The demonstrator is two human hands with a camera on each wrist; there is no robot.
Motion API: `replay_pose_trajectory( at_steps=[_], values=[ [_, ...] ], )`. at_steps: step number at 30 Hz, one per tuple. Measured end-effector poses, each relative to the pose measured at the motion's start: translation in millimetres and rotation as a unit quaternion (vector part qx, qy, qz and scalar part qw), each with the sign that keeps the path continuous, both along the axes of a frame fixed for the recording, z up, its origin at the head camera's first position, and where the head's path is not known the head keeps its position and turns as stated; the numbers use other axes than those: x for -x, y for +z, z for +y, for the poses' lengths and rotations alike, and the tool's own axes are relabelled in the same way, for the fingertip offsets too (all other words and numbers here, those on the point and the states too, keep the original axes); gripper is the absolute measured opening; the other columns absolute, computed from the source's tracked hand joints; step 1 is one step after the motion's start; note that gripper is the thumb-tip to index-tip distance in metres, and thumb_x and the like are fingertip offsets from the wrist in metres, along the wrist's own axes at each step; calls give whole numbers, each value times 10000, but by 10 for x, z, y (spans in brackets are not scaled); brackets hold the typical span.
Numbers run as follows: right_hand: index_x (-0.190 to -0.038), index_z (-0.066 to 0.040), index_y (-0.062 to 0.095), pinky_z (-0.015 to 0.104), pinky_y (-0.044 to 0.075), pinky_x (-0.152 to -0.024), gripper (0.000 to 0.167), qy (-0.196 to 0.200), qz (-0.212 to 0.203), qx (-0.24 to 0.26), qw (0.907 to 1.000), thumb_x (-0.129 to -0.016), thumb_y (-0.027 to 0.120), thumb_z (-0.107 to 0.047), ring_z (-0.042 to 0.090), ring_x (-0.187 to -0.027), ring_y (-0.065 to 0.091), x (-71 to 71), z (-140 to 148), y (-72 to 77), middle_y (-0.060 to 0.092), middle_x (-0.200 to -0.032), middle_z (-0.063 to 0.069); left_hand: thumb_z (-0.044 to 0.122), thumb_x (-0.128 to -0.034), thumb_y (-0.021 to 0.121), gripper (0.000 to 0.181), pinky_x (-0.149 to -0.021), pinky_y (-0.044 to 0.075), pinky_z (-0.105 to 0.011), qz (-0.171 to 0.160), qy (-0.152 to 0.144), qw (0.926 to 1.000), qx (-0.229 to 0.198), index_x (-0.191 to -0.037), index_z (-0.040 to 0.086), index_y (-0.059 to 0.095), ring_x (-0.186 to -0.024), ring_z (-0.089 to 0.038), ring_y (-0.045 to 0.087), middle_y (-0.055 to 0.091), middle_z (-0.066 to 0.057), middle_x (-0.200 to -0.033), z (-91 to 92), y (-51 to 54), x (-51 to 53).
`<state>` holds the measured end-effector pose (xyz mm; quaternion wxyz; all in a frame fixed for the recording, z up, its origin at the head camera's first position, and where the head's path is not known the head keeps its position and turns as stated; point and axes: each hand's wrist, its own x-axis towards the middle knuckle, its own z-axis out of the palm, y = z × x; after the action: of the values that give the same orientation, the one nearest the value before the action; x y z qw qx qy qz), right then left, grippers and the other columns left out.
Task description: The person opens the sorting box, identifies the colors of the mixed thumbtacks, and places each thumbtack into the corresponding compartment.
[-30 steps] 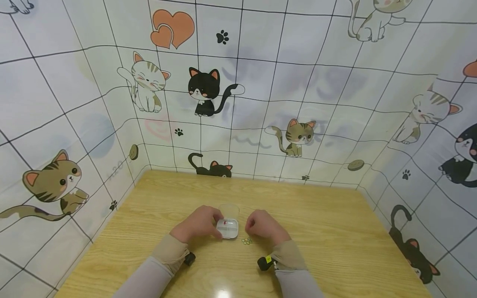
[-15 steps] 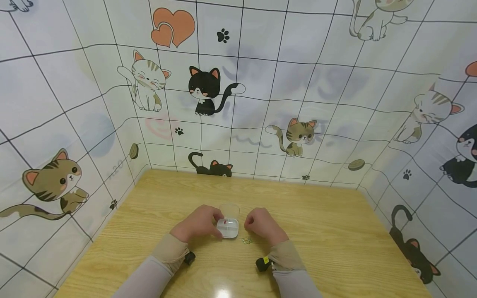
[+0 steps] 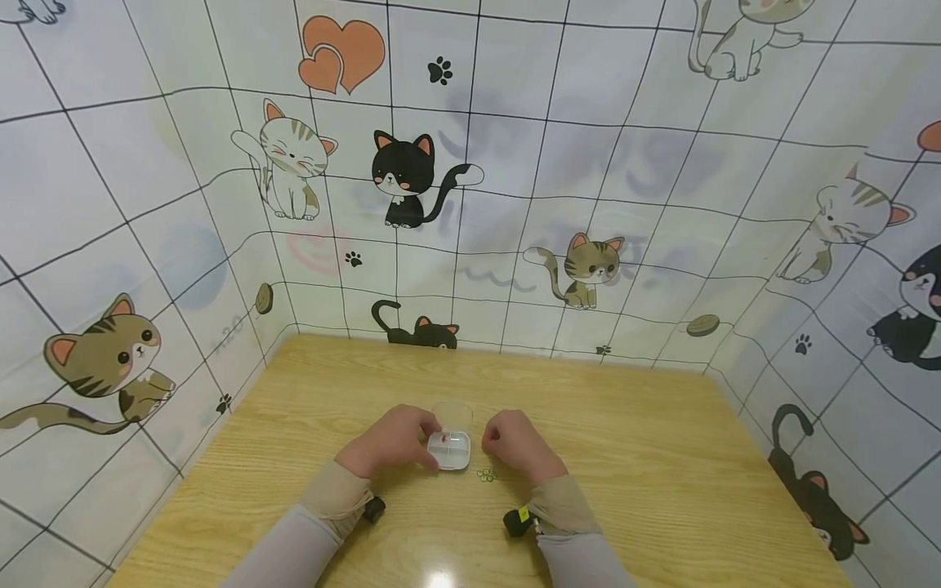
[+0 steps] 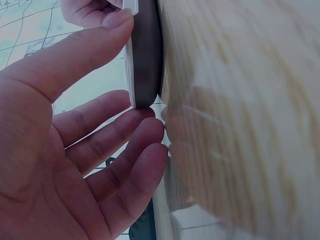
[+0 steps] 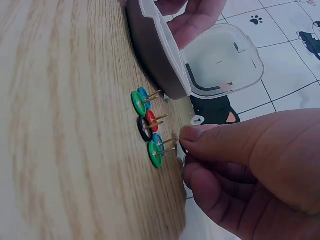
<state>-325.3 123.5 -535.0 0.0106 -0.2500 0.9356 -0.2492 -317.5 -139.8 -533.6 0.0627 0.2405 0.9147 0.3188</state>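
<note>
A small white compartment box (image 3: 449, 451) stands on the table with its clear lid (image 5: 225, 62) folded back. A tiny red thing lies in one compartment. My left hand (image 3: 397, 438) holds the box at its left side, thumb on the rim and fingertips at the far corner. Just right of the box, my right hand (image 3: 518, 445) has its thumb and curled forefinger pinched together; a dark edge, seemingly a black thumbtack (image 5: 183, 147), shows between them, mostly hidden. Several thumbtacks (image 5: 145, 128) in green, blue, red and black lie points up on the table beside the box.
The wooden table (image 3: 625, 457) meets cat-printed cloth walls (image 3: 500, 163) at the back and both sides. A small wrist camera (image 3: 519, 521) sits on the right wrist, and another camera (image 3: 374, 510) on the left.
The right hand has shifted very slightly left, toward the box, between the first and second frames. The left hand, box and thumbtacks stay in place.
</note>
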Motion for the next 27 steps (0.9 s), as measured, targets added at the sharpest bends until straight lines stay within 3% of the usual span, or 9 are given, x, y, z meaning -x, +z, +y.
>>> replay_pose_trajectory(
  at_steps=[4,14,21,27],
  values=[
    [-758,-126,761,292,505,-717,180,-78,25,74,9999,-889,734,-6,89,-746,555,2,5,-8,703,-802,-35,281,-671,985,470,-868,491,-364,-7,13,10000,24,-1079,145,795,-899,-168,609,724,83,-947,-2,-9,1],
    [-829,-112,773,310,512,-761,173,-685,-319,952,9926,-930,677,-9,110,-782,582,57,89,-16,718,-831,-37,302,-674,988,490,-886,501,-376,-23,76,9999,152,-1095,143,794,-891,-139,592,728,77,-963,1,-9,5],
    [-920,-65,761,311,505,-703,142,-1347,-821,1946,9681,-1022,682,-126,145,-733,588,87,93,-4,658,-783,8,297,-670,995,513,-897,505,-391,-91,126,9998,121,-1109,126,792,-899,-153,594,730,54,-978,5,-2,-10],
    [-979,22,736,277,507,-672,206,-1599,-966,2653,9459,-1053,648,-150,147,-743,608,115,77,-47,680,-835,61,302,-672,993,492,-882,505,-366,-59,111,9999,115,-1094,145,795,-896,-136,590,723,71,-966,4,1,-5]
  ],
)
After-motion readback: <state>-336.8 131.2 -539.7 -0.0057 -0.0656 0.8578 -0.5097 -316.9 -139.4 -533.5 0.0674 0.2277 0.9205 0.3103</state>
